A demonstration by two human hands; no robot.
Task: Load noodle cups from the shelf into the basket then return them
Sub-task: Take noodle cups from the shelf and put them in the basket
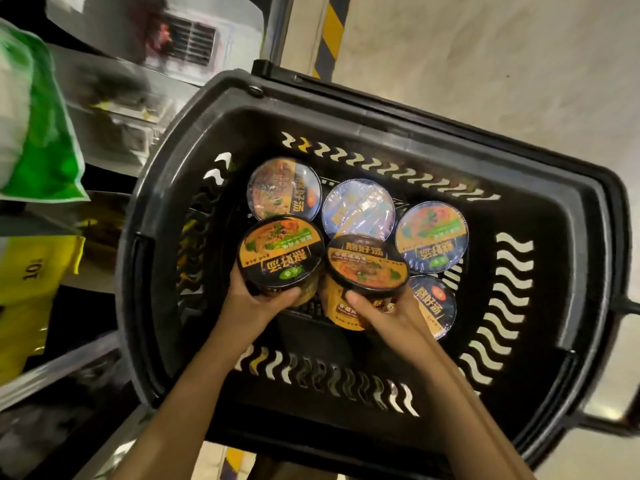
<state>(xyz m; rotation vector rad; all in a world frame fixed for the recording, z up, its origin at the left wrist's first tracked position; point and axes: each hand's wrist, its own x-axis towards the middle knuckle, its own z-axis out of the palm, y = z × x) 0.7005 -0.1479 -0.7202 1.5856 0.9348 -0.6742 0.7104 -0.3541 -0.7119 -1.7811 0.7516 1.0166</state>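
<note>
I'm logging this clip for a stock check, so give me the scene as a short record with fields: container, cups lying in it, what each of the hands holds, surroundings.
container: black basket, on the floor beside shelves
cups resting inside: four visible, lids up
left hand: grips a noodle cup over the basket
right hand: grips another noodle cup, tilted
surroundings: shelf at left, blurred; green bag on it

Black basket [194, 188] with wavy slots; orange-and-black noodle cups [281, 252]; green bag [38, 133]; yellow packs [31, 271].
</note>
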